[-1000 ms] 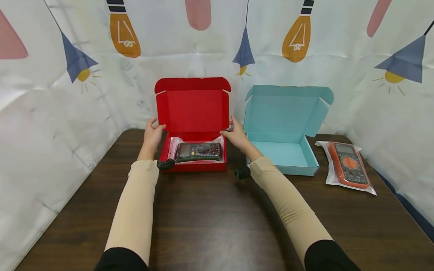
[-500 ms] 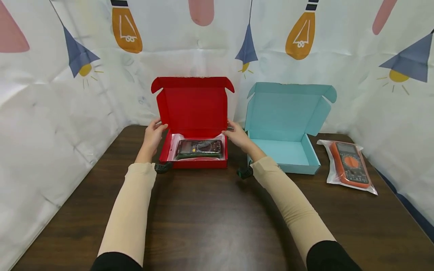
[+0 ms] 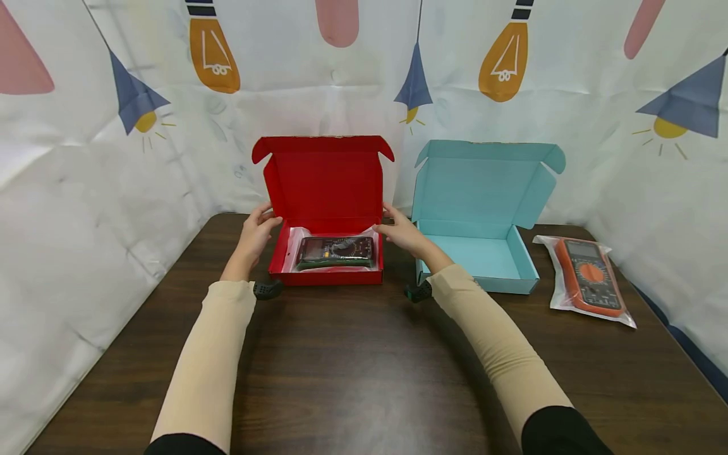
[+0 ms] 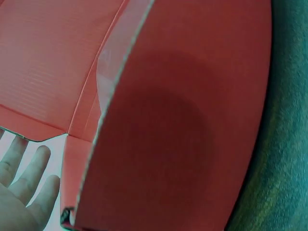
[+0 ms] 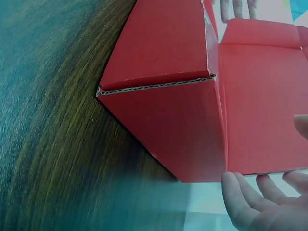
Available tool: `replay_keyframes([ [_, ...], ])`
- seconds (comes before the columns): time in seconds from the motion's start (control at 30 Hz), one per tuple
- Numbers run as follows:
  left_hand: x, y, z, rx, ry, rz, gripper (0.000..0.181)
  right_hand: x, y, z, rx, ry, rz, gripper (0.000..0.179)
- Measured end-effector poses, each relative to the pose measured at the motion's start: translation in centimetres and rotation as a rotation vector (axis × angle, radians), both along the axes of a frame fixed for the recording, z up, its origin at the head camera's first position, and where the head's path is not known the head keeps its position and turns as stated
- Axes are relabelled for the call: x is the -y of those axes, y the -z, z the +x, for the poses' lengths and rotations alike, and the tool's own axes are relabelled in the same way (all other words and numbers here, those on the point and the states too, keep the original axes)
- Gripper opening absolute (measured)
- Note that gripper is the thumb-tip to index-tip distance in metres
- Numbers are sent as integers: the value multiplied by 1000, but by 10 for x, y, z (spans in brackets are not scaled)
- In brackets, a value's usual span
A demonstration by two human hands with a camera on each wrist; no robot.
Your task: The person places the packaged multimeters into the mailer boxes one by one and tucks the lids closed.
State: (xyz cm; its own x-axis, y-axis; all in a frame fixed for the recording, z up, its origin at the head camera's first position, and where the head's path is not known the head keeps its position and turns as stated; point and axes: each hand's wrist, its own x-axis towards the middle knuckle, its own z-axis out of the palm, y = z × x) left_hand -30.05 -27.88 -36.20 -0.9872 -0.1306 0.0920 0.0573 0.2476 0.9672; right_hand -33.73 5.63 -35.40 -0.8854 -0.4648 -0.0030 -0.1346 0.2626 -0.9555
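An open red box (image 3: 332, 279) holds a dark multimeter (image 3: 335, 251) in clear plastic. Its raised red lid (image 3: 332, 183) stands behind. At the lid's lower left edge is my left hand (image 3: 254, 237), with its fingertips partly behind the lid; the left wrist view shows spread fingers (image 4: 33, 171) beside the flap. On the opposite side my right hand (image 3: 405, 234) touches the lid's lower right edge. In the right wrist view its fingers (image 5: 236, 192) meet the lid edge, and the thumb (image 5: 301, 126) is in front of the lid, apart from the other fingers.
Right of the red box stands an open light-blue box (image 3: 474, 253), its lid raised and nothing seen inside. Farther right lies an orange multimeter (image 3: 591, 278) in a clear bag. The dark wooden table (image 3: 341, 366) backs onto a patterned white curtain (image 3: 324, 101).
The red lid's side flaps have turned inward, so its top tabs stick out past them. Both hands have stayed at the lid's sides. The view has shifted slightly.
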Motion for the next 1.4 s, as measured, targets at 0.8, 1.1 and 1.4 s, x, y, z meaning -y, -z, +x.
replay_keyframes([
  [0.8, -5, -6, 25, 23, 67, 27, 61, -9, 7, 9, 14, -80, -3, 75],
  [1.1, 10, 7, 19, -25, 62, 14, 63, -13, 4, 12, 43, -96, -41, 73],
  [1.4, 12, -15, 25, -41, 82, 104, 67, -13, -8, 9, 8, -27, -143, 64],
])
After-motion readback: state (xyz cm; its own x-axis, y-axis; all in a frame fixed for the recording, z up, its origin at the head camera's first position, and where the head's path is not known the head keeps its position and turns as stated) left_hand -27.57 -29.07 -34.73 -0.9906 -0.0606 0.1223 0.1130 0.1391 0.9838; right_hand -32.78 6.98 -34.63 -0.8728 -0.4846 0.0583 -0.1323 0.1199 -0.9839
